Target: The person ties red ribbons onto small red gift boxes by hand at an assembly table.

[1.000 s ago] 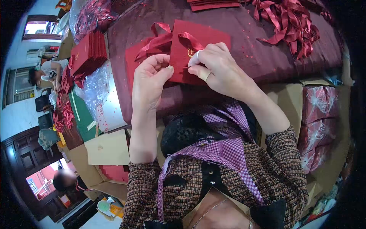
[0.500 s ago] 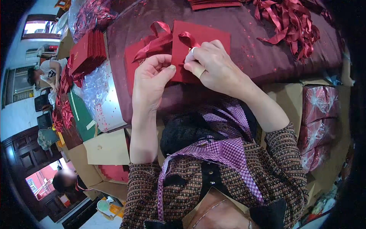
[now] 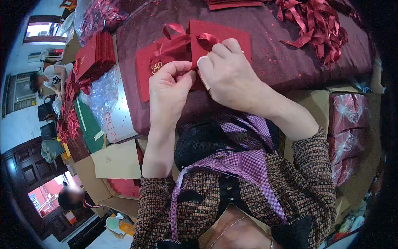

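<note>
**Pinching in tight on the ribbon card: hands now right up against each other**

Going big to small. The table (image 3: 282,62) in its maroon cloth takes up most of the view. The wrapped bundles (image 3: 346,112) are off to the right, and a stack of red cards (image 3: 95,56) leans on plastic at the left. The ribbon pile (image 3: 317,23) is at the far corner, well apart from the hands.

The red card (image 3: 226,35) lies flat on the cloth, overlapping a second card (image 3: 143,70). The ribbon (image 3: 174,41) is looped across where they meet.

What's changed: half a second ago there was a small gap between the hands. Now the left hand (image 3: 170,93) has slid up and inward, so it touches the right hand (image 3: 230,76). Both sit further onto the card than a second ago.

My read is that the work has moved from positioning to close fingertip fiddling at the card's near edge.

- **Left:** thumb and forefinger are closed together on the red card's edge, just beside the ribbon.
- **Right:** the fingers are curled down by the ribbon loop. The tips are hidden behind the hand, so I can't tell what it's got, if anything.
</note>
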`<action>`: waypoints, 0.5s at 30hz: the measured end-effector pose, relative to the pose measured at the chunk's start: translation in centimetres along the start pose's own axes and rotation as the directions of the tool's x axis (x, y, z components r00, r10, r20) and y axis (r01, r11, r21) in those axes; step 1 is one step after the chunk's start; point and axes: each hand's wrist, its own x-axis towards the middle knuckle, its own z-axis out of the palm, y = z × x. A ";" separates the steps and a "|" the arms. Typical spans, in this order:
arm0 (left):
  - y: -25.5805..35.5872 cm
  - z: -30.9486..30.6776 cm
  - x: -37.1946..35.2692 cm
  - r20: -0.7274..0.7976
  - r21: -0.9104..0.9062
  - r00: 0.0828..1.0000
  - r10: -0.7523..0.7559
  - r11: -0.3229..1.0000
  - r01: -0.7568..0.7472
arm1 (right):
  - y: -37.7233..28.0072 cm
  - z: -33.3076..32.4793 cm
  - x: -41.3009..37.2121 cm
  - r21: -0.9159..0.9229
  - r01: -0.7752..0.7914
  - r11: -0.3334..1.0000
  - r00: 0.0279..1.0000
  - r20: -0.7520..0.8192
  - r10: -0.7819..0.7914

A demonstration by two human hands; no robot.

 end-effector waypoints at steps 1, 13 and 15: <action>-0.1 0.1 -0.1 -0.007 0.058 0.999 0.032 0.998 -0.032 | -0.1 0.0 0.0 -0.001 -0.002 1.000 1.000 -0.001 0.002; -0.6 -1.7 0.6 0.198 0.261 0.954 0.227 0.926 -0.274 | 2.1 -1.3 -0.5 0.504 -0.255 0.825 0.962 0.215 0.166; -0.9 -1.7 0.8 0.265 0.265 0.930 0.256 0.908 -0.325 | 1.9 -1.0 -0.7 0.506 -0.239 0.828 0.967 0.202 0.155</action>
